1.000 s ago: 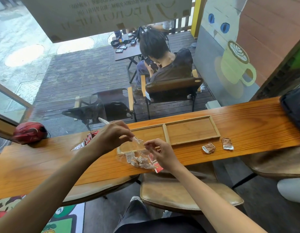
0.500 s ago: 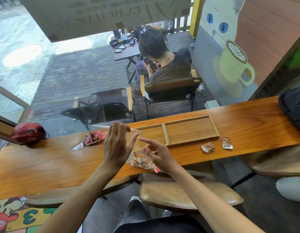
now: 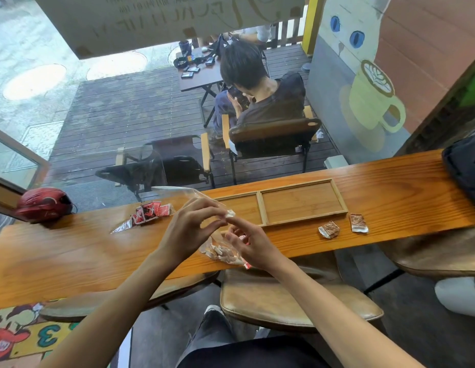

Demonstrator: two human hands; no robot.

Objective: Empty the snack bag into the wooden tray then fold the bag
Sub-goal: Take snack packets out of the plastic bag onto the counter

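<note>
At the near edge of the surface, my left hand (image 3: pixel 189 229) and right hand (image 3: pixel 248 245) pinch the clear snack bag (image 3: pixel 220 252); I should tip its mouth over the wooden tray (image 3: pixel 260 207) just beyond

Café, latte-cup mural (image 3: pixel 371 94), wooden window counter (image 3: pixel 390 192), deck seating (image 3: pixel 273 134) outside

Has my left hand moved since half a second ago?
Yes. The left hand has closed from an open, raised pose and shifted right toward the wooden tray, now pinching the clear bag next to the right hand.
</note>
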